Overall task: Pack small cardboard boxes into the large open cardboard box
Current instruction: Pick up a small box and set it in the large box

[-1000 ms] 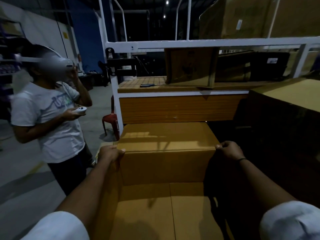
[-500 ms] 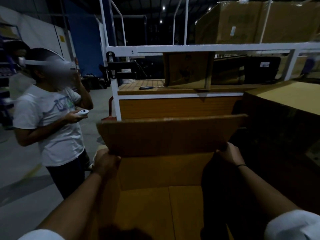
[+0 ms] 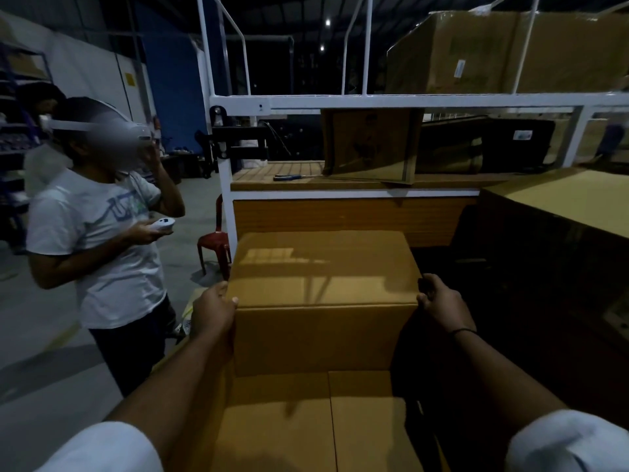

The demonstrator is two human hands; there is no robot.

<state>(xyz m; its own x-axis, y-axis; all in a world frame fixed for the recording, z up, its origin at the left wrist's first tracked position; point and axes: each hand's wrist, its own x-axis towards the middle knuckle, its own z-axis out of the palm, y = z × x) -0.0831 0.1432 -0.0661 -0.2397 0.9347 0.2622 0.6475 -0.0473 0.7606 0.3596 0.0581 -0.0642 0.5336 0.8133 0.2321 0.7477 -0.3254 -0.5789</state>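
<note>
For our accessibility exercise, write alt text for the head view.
A left hand and right hand grip the far corners of a large open cardboard box, its far flap folded outward. At left stands a person wearing a headset.

Arms outstretched, left hand [image 3: 214, 310] and right hand [image 3: 442, 306] curled, level, apart.

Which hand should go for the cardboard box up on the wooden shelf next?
Right, probably. The right hand grips the flap at the corner almost below that cardboard box; the left hand grips the opposite corner, farther away.
</note>
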